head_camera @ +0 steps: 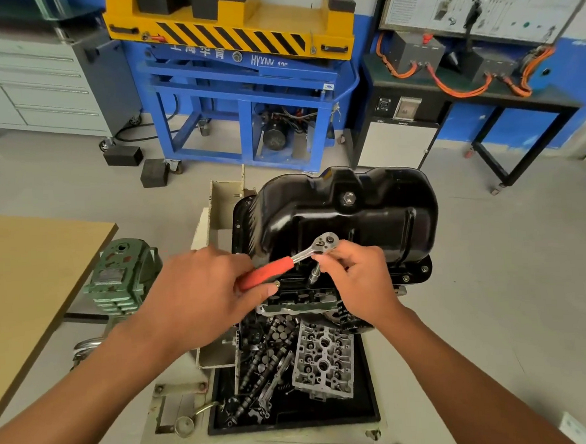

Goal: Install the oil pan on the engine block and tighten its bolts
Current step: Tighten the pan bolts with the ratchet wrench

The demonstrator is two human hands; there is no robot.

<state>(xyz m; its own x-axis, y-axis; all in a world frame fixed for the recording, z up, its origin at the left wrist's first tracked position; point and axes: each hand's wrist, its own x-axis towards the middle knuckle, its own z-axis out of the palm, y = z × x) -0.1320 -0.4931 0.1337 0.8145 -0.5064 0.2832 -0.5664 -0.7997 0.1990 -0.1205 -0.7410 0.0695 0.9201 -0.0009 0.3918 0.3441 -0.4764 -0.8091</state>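
The black oil pan (353, 218) sits sump-up on the inverted block (298, 305), its flange lying on the block's edge, as a person works a bolt on the near side. A ratchet (300, 257) stands over that flange on a short extension (314, 276) that runs down and slightly aslant to the bolt; whether the socket is fully seated cannot be told. The left hand (200, 296) curls round the red handle, while the right hand (360, 279) pinches the ratchet's head between thumb and fingertips, steadying it. Two bolts (425, 268) show in the flange at the right corner.

The job looks to be in its tightening stage, and the risks lie in the tool's line. With the extension leaning, a hard pull on the handle could cam the socket off and round the bolt head, or throw the left knuckles into the pan. Pulling this one bolt fully down before the others are snug could warp the thin flange and spoil the seal.

Below the block, a black tray (367, 399) holds a cylinder head (324, 360) and loose camshafts (259, 364); a dropped bolt would be hard to find there. A green gearbox (123, 276) and a wooden table (31, 289) stand to the left, a blue lift (242, 84) behind.
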